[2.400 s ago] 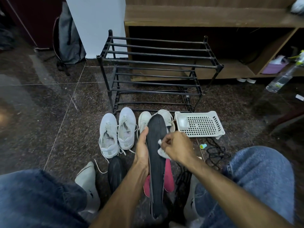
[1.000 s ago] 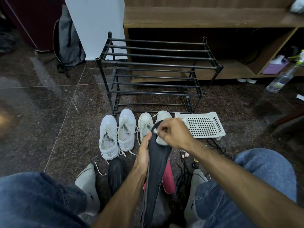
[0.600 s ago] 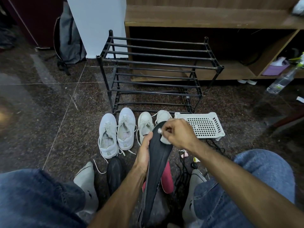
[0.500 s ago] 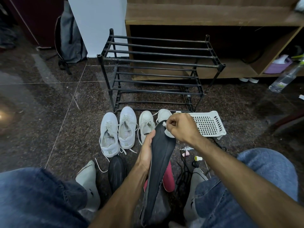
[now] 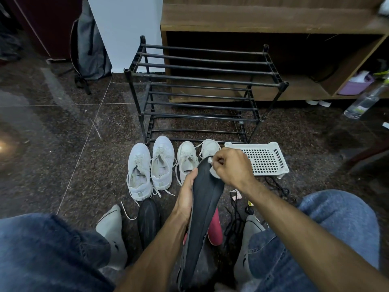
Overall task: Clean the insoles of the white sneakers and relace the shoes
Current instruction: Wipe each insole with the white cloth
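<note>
My left hand (image 5: 186, 193) grips the left edge of a long dark insole (image 5: 205, 199), held upright over the floor between my knees. My right hand (image 5: 231, 166) pinches a small white wipe (image 5: 213, 172) against the insole's top end. Two pairs of white sneakers stand on the floor behind: a larger pair (image 5: 150, 167) at the left and a smaller pair (image 5: 188, 160) partly hidden by my hands. A pink insole (image 5: 215, 228) lies behind the dark one, and another black insole (image 5: 148, 220) lies on the floor to its left.
A black metal shoe rack (image 5: 202, 91) stands behind the sneakers, before a wooden shelf unit (image 5: 273, 20). A white perforated tray (image 5: 264, 159) sits right of the shoes. Black laces (image 5: 236, 220) lie on the floor. A spray bottle (image 5: 365, 101) is at the right, a grey backpack (image 5: 90, 45) at far left.
My right hand with the wipe has moved up the dark insole from its middle to its top end. My left hand keeps its grip on the insole's edge.
</note>
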### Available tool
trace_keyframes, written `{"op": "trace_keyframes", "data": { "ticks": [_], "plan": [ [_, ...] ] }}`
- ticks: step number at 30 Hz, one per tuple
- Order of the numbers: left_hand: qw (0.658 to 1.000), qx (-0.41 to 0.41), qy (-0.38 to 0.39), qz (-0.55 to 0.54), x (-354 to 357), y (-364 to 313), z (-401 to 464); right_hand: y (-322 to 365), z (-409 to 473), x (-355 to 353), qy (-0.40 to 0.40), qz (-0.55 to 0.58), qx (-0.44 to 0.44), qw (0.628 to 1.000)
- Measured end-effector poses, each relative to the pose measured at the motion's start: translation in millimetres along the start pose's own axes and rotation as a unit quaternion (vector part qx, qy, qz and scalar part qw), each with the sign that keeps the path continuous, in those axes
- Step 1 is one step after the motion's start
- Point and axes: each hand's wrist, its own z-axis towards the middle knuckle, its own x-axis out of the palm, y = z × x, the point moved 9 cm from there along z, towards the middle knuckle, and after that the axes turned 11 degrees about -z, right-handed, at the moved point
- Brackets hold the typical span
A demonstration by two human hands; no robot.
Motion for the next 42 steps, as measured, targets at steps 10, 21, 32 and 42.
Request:
{"op": "trace_keyframes", "data": {
  "ticks": [10, 21, 32, 42],
  "plan": [
    [1.000, 0.016, -0.002, 0.001, -1, -12, 7, -12, -2, -4, -0.058, 0.050, 0.034, 0.996],
    [0.998, 0.031, -0.006, -0.045, -10, -16, 8, 15, -17, -1, -0.052, 0.037, -0.005, 0.998],
    [0.999, 0.039, 0.011, 0.008, -3, -12, 8, 16, 2, -13, -0.034, -0.008, -0.021, 0.999],
    [0.998, 0.044, 0.018, 0.027, 8, -13, 5, 36, 0, -17, -0.016, -0.111, -0.122, 0.986]
  ]
}}
